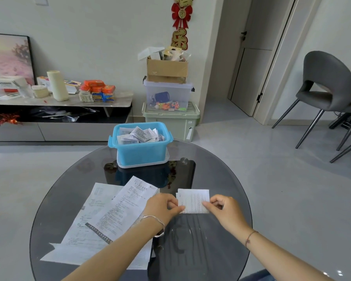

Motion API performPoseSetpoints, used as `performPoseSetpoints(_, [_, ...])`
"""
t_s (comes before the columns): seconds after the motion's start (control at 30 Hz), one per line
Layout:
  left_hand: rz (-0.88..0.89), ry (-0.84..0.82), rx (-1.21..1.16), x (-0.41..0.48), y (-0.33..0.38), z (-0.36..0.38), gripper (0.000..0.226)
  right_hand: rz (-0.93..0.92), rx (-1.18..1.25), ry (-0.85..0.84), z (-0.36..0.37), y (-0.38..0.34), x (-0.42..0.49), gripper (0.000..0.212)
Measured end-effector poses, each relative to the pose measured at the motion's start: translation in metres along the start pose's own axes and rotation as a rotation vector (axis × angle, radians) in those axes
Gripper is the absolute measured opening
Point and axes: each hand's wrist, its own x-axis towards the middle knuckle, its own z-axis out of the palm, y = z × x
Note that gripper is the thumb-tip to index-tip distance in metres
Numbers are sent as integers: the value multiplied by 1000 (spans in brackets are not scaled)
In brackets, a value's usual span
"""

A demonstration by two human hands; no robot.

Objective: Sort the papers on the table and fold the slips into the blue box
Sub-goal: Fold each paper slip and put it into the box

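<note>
Your left fingers [175,207]: curled in, thumb and forefinger pinching the left edge of the folded slip [194,200]
Your right fingers [207,204]: thumb and forefinger pinching the slip's right edge low down, the other fingers curled into the palm
Slip: a small white rectangle with printed lines, held between your two hands over the near middle of the glass table [221,179]; you cannot tell whether it touches the glass
Your left hand [163,205]: knuckles up, a silver bracelet [157,222] on the wrist, forearm lying across the loose sheets
Your right hand [224,209]: just right of the slip, a thin red cord [249,238] round the wrist
Loose sheets [109,216]: several long printed papers, overlapping and fanned out flat on the table to the left of the slip
Blue box [140,151]: open, at the far edge of the table, well apart from your hands, standing on a pale lid [166,161]
Folded slips [139,134]: heaped inside the blue box, up to its rim
Beyond the table: stacked storage bins [170,110] against the wall, a grey chair [328,84] at the right
</note>
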Motion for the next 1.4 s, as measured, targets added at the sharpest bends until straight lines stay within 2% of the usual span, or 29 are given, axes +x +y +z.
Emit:
performPoseSetpoints(0.13, [-63,-7,10,4,5,0,25,5,-41,13,6,-2,5,30])
performPoseSetpoints(0.27, [-89,2,38,3,13,-1,13,24,-109,13,9,-3,10,29])
performPoseSetpoints(0.37, [-102,22,77,-1,16,-2,35,56,-130,10,11,-5,14,29])
performPoseSetpoints(0.43, [-38,59,195,-4,18,-5,45,80,-139,12,11,-6,17,31])
performPoseSetpoints(0.5, [122,81,341,-7,21,-9,45,98,-157,11,12,-6,19,32])
performPoseSetpoints(0.57, [305,-15,485,-11,24,-12,41,102,-174,15,13,-6,19,32])
performPoseSetpoints(0.63, [406,-151,593,-17,23,-11,44,101,-180,24,14,-5,20,33])
performPoseSetpoints(0.77, [473,-243,670,-29,10,-9,58,89,-191,31,15,-6,19,30])
performPoseSetpoints(0.93, [483,-267,714,-32,10,-8,61,63,-240,52,14,-9,13,27])
performPoseSetpoints(1.03, [482,-275,738,-30,12,-9,59,-93,-345,82,10,-11,5,16])
performPoseSetpoints(1.13, [496,-284,780,-28,13,-9,58,-445,-505,153,7,-9,-1,4])
performPoseSetpoints(1.23, [505,-272,785,-28,13,-8,58,-659,-587,74,10,-8,-13,21])
performPoseSetpoints(1.4, [504,-256,791,-29,11,-5,58,-753,-722,-28,10,-4,-28,36])
